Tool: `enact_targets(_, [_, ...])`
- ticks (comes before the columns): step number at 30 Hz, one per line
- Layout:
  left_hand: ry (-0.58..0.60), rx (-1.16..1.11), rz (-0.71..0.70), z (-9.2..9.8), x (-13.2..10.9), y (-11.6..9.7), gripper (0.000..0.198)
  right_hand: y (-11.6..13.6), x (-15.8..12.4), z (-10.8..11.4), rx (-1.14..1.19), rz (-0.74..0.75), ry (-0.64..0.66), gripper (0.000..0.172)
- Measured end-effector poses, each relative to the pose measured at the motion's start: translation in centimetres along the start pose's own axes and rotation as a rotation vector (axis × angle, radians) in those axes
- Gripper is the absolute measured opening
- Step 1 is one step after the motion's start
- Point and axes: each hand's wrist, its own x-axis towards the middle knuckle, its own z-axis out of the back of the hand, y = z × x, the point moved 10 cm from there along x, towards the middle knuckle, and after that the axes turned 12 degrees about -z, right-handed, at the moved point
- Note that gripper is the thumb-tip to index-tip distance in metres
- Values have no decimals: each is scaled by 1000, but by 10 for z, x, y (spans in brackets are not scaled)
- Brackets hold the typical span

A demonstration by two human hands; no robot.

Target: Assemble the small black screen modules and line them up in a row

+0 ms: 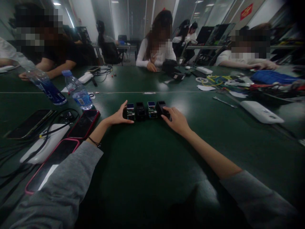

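Observation:
In the middle of the table a row of small devices stands side by side: a green circuit board with a little screen (131,112), a black case (140,111), a second circuit board with a screen (152,110) and another black case (160,105). My left hand (117,116) is at the row's left end, thumb and fingers spread apart around the first board. At the other end, my right hand (176,120) has its fingers on the right-hand black case and its thumb at the near side. The case's right part is hidden by these fingers.
Two plastic bottles (79,95), phones (84,124), a white power bank (45,143) and black cables lie to the left. On the right are a wrench (225,102), a white device (261,112) and tangled wires (224,79). Several people sit across the green table (143,178).

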Motion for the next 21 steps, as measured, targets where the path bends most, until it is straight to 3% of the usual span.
enact_targets(16, [-39, -22, 43, 4, 2, 2, 124, 2, 0, 2, 17, -6, 25, 56])
enact_targets(19, [-88, -7, 105, 15, 0, 18, 95, 3, 0, 3, 14, 0, 23, 55])
enact_targets(21, [-200, 1, 169, 29, -5, 35, 69, 3, 0, 3, 15, 0, 21, 54])
